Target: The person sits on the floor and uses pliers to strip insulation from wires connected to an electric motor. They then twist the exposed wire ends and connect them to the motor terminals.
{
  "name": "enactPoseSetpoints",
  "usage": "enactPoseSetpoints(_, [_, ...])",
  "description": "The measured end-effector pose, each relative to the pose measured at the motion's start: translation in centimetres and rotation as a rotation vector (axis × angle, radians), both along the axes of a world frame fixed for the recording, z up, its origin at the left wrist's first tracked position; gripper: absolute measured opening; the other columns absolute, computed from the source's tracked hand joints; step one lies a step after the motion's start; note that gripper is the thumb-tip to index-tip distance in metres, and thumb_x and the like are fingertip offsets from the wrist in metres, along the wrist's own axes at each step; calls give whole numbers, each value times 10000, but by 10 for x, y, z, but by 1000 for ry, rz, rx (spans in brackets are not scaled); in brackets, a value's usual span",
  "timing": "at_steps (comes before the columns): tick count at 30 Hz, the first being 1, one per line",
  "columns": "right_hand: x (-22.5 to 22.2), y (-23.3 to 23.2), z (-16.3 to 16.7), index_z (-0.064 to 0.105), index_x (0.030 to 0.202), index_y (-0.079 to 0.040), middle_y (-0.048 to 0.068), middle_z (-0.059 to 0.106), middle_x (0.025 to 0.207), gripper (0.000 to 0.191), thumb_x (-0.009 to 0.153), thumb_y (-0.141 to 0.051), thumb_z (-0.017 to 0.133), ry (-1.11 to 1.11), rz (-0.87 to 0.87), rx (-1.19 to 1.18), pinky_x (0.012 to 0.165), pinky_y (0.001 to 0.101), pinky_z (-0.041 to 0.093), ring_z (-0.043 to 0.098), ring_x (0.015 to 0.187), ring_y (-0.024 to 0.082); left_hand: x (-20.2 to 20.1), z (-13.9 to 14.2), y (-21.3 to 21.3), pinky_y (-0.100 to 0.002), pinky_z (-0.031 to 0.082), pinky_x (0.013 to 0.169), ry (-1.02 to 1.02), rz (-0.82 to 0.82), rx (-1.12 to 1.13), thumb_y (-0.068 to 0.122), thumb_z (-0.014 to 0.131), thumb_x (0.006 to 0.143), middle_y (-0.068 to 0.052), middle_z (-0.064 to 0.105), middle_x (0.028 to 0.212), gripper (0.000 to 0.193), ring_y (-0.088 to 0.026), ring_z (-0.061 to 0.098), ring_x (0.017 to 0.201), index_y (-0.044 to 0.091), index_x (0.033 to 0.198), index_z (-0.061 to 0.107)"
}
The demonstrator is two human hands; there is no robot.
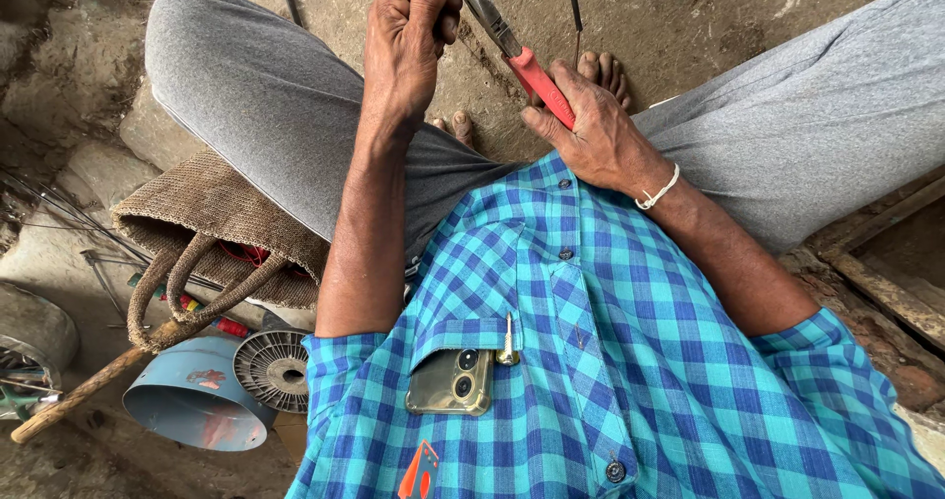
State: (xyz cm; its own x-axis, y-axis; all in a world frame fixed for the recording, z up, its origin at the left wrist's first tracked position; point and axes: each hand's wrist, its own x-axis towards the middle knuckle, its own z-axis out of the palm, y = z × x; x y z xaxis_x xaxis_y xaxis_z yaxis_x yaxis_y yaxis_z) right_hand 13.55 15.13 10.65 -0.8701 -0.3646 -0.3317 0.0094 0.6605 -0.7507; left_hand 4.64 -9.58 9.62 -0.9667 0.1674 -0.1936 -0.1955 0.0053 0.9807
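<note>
Head view, looking down: a seated person's right hand [591, 130] grips red-handled pliers [512, 46] by the handles. The left hand [409, 41] pinches closed at the plier tip; what it holds is hidden. Fingers sit so near the tip that a slip could probably nip them. A woven bag [212, 223] lies beside the knee.
</note>
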Motion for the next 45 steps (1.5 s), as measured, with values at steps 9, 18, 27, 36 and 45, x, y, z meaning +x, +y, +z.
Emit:
enactPoseSetpoints(9, [-5,2,-10,474,1438,29,258,659,1139,786,1013,-632,477,-180,-31,-96,937,489,568,710,1074,348,-3,0,-5,-226,377,530,-43,3,38,357,490,1149,28,580,690,387,-40,440,577,83,950,677])
enactPoseSetpoints(18, [-3,5,-12,449,1448,50,298,596,1097,720,1075,-561,534,-31,10,19,916,554,506,642,1050,437,-4,0,-4,-224,397,538,-38,13,-30,355,510,1147,33,582,683,387,-40,477,589,80,937,684])
enactPoseSetpoints(27, [1,-9,-15,559,1254,14,206,573,1038,533,1096,-489,639,172,-67,-22,913,510,492,584,970,371,-9,7,-6,-256,383,549,-195,11,296,298,526,1151,20,558,706,329,-66,441,592,104,915,650])
enactPoseSetpoints(36, [3,3,-15,546,1320,21,163,554,999,711,1065,-640,484,65,-69,-22,894,490,500,621,957,313,0,17,-1,-226,439,606,77,-37,-9,380,475,1163,33,589,735,379,-46,521,660,90,1050,691])
enactPoseSetpoints(45, [2,5,-14,483,1383,78,196,606,1093,706,1140,-585,499,178,-29,12,1034,548,439,623,1109,358,-3,18,4,-247,421,585,90,-31,-70,390,483,1155,18,603,716,418,-54,538,648,66,1006,702])
